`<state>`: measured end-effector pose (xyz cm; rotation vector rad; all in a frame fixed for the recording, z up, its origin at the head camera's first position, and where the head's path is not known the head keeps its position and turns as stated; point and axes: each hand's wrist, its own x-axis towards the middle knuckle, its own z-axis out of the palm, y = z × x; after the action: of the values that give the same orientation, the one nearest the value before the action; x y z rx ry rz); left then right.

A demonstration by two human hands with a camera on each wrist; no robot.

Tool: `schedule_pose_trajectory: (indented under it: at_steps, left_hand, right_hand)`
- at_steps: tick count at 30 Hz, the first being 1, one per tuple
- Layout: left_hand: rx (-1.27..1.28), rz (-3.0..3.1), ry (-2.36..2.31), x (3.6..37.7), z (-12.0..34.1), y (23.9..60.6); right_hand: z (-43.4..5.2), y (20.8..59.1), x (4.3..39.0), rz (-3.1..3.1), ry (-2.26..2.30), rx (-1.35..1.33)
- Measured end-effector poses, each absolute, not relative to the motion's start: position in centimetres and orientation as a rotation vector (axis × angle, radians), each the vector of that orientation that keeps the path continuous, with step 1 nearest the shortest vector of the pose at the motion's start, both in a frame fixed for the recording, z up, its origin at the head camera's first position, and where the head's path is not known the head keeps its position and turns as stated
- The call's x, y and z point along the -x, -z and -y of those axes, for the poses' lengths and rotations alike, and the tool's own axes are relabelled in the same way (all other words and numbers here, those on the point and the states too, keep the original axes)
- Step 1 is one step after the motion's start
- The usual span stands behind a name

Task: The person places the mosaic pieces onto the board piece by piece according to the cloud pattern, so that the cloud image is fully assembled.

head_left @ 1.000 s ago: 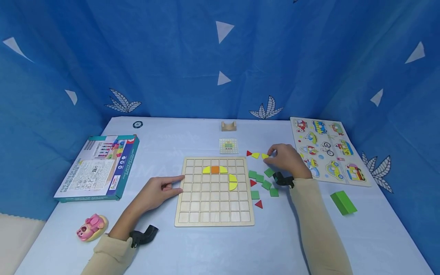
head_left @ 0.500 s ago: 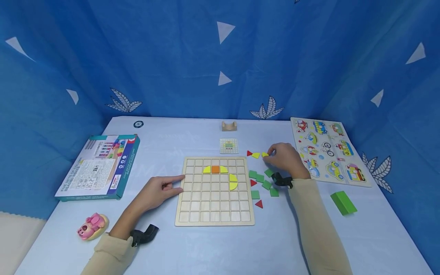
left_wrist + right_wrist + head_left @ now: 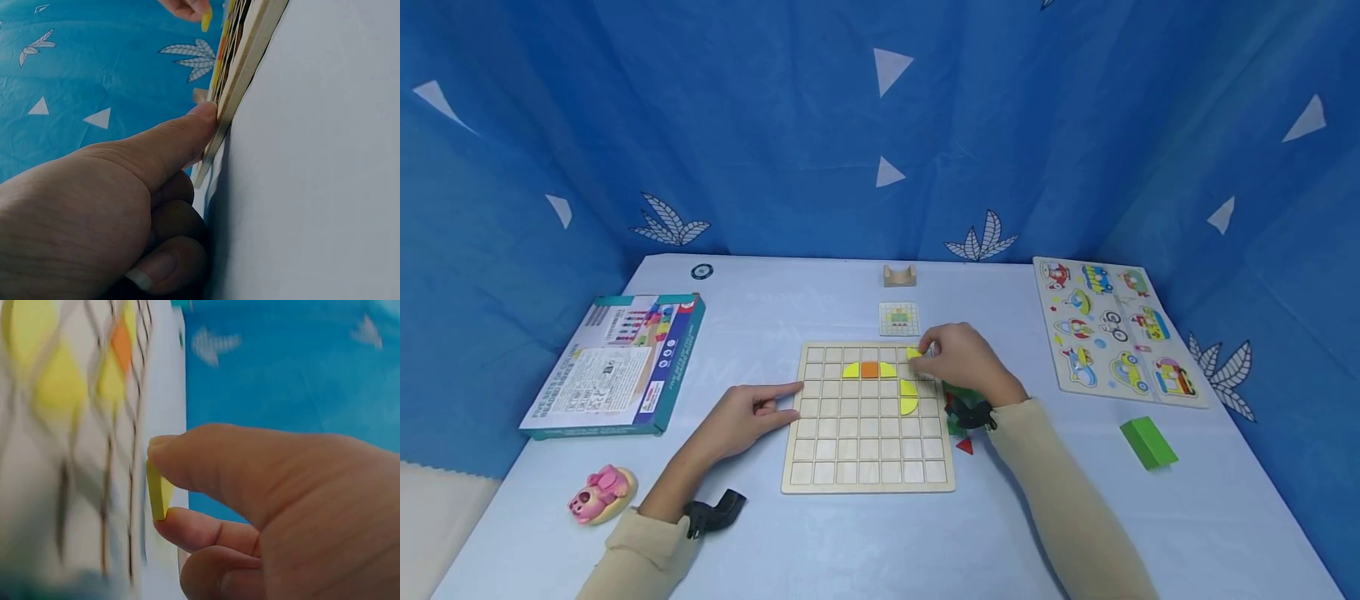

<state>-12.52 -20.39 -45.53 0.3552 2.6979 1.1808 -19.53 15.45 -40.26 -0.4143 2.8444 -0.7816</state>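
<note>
While the left hand (image 3: 747,419), unclenched, touches the pale wooden grid board (image 3: 868,450) at left, the right hand (image 3: 958,358) pinches a flat yellow tile (image 3: 912,353) above the board's far right: placing, apparently, needing careful alignment.

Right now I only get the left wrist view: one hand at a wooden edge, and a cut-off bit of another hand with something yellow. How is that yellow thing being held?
Observer: In the right wrist view, the right hand pinches the yellow piece between its fingertips.
Visitor: Neat! And whereabouts is it from above?
Observer: In the head view, it appears near the far right corner of the grid board.
Visitor: Is there anything past the board that I can't see?
Observer: Yes, a small card with a coloured grid pattern lies just beyond the far edge.
</note>
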Motion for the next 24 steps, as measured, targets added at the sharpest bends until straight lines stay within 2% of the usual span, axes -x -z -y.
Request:
schedule_pose_trajectory:
  at_steps: [10, 24]
  left_hand:
    - [-0.355, -2.694, -1.183, 12.5, 20.4, 45.5]
    - [-0.372, -2.692, -1.187, 12.5, 20.4, 45.4]
  right_hand:
    - [-8.4, 41.0, 16.5, -2.798, 0.732, 0.751]
    - [-4.4, 42.8, 15.8, -2.936, 0.648, 0.661]
